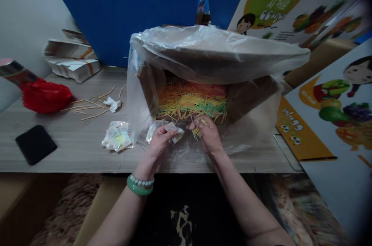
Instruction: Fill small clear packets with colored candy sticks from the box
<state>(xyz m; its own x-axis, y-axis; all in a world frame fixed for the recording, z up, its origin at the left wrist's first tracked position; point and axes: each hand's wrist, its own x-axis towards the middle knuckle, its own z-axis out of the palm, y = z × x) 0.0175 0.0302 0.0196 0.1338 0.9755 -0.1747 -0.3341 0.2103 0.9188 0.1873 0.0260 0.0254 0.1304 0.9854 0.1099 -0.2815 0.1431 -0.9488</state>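
Note:
In the head view, my left hand [161, 139] pinches a small clear printed packet [175, 133] in front of the lined box. My right hand [208, 131] closes around a small bunch of thin yellow and green sticks [198, 130], a little to the right of the packet. Just behind both hands is a cardboard box lined with a clear plastic bag [255, 122], its mouth facing me. Loose thin sticks [192, 100] in orange, yellow, pink and green lie inside it. More flat packets [154, 129] rest beside my left hand.
A pile of packets [117, 136] lies left of the box, near a black flat object [36, 144]. Farther back are a red plastic bag [46, 95], scattered tan strips [95, 114] and stacked folded cartons [74, 60]. Large printed boxes [328, 110] stand on the right.

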